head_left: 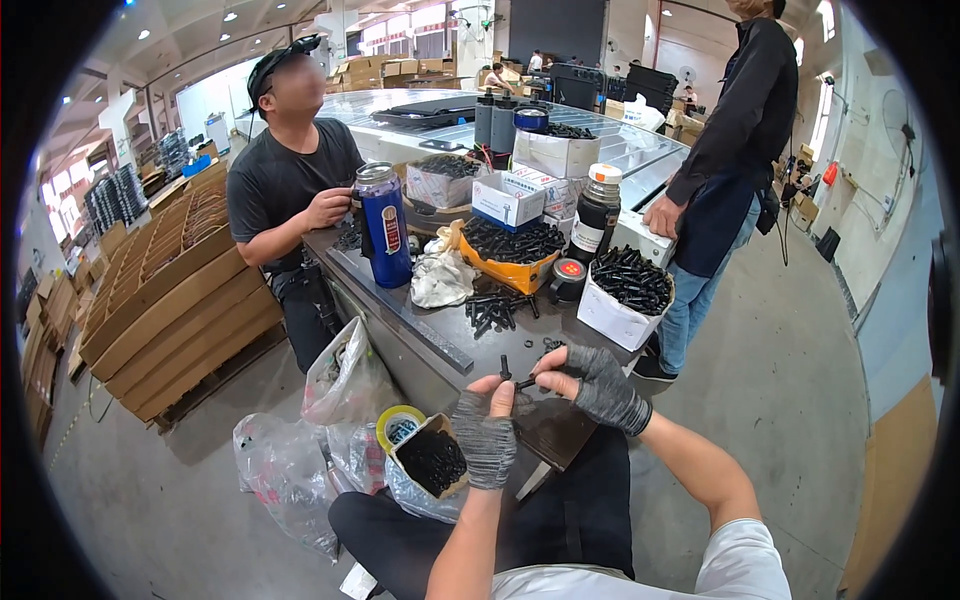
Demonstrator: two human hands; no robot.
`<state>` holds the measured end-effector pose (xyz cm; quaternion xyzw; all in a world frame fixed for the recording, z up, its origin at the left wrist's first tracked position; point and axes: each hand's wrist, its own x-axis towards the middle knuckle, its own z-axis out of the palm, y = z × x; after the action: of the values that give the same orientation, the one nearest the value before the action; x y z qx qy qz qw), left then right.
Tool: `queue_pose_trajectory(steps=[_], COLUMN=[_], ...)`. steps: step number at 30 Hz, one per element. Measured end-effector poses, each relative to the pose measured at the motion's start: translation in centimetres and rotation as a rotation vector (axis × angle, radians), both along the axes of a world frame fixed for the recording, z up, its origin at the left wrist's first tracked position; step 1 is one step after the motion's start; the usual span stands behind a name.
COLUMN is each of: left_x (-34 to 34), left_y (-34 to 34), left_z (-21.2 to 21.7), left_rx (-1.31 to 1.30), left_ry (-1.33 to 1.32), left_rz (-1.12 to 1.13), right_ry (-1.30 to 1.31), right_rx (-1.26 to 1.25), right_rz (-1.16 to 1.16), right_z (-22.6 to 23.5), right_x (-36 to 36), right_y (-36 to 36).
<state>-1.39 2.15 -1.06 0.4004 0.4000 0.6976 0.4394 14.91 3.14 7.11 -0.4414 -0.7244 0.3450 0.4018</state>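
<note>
Both my hands wear grey fingerless gloves over the near corner of the dark table. My left hand (487,425) is closed, pinching a black bolt (505,366) upright between thumb and fingers. My right hand (603,388) pinches another small black part (528,382) close beside it; its exact kind is too small to tell. Beyond them lies a loose pile of black bolts (492,312). Small black rings (551,344) lie just past my right fingers. Left of my left hand stands an open carton of small black parts (432,460).
A white box of black bolts (622,315), an orange-edged box (500,262), a dark flask (596,215) and a blue bottle (382,230) crowd the table. A white rag (442,275) lies there. Plastic bags (285,480) hang at left. One person sits at left, another stands at right.
</note>
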Motion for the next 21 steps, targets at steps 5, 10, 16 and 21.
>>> queue_pose_trajectory(steps=[5, 10, 16, 21], left_x=[0.3, 0.3, 0.5, 0.3], left_y=[0.2, 0.0, 0.1, 0.2], left_z=[0.0, 0.1, 0.0, 0.1], left_rx=[0.018, -0.003, 0.009, 0.052], left_ry=[-0.008, -0.033, -0.060, -0.020], left_rz=[0.010, 0.040, 0.074, 0.080], right_ry=[-0.093, -0.191, -0.164, -0.224], right_rx=[0.170, 0.278, 0.255, 0.341], right_rz=[-0.005, 0.002, -0.084, -0.068], right_z=[-0.5, -0.5, -1.6, -0.6], right_x=[-0.4, -0.6, -1.7, -2.4], right_y=[-0.2, -0.8, -1.6, -1.1])
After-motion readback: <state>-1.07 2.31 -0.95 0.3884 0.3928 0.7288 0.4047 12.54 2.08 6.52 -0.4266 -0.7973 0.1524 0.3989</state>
